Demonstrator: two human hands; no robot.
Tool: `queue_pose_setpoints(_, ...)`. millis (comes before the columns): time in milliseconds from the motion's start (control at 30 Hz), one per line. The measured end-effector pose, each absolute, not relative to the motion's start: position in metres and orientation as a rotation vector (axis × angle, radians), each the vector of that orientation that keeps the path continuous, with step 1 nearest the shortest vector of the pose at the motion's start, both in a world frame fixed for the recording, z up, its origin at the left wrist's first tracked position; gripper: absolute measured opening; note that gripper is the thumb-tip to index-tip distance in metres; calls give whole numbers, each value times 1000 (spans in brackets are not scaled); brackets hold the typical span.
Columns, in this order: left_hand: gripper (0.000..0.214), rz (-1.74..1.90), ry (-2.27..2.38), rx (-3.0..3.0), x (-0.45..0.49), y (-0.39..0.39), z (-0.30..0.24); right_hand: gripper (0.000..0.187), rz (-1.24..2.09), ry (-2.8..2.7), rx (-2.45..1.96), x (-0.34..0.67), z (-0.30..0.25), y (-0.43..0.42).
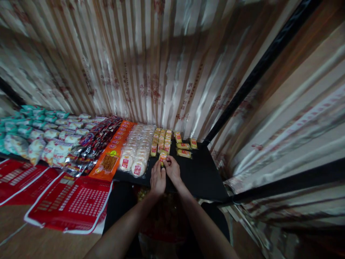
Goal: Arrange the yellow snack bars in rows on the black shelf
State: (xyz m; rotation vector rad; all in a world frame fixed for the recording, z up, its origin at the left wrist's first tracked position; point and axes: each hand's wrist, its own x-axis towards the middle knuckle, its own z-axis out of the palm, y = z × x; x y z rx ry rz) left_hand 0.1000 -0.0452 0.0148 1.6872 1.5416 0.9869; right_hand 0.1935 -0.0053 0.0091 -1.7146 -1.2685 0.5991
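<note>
My left hand (157,177) and my right hand (171,169) meet at the front end of a row of small yellow snack packets (161,141) on a black table (201,176). Both pinch one yellow packet (162,157) between their fingertips, low over the table. Left of the row lie two columns of round white cakes in clear wrap (136,151). Three loose yellow packets (183,146) lie to the right of the row.
Further left lie orange packs (114,153), dark red packs (98,138) and several white and green bags (35,133). Red printed sheets (71,203) hang over the front edge. A striped curtain (151,64) backs the table. A black pole (256,72) rises at the right.
</note>
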Motion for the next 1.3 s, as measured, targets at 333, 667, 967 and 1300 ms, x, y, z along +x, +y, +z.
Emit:
queue_pose_setpoints(333,44,950,1527,1790,101,-12,8,34,480,-1338,-1793,188,8,28)
queue_pose_setpoints(667,44,972,1505,1773,101,-1,-3,30,462,-1249,-1738,182,-6,25)
queue_pose_setpoints(967,45,1029,1517,1832,103,2,-10,30,357,-1401,-1528,183,-27,16)
queue_pose_setpoints(1300,48,998,1563,1826,107,-1,-13,36,398,-1397,-1521,183,-29,17)
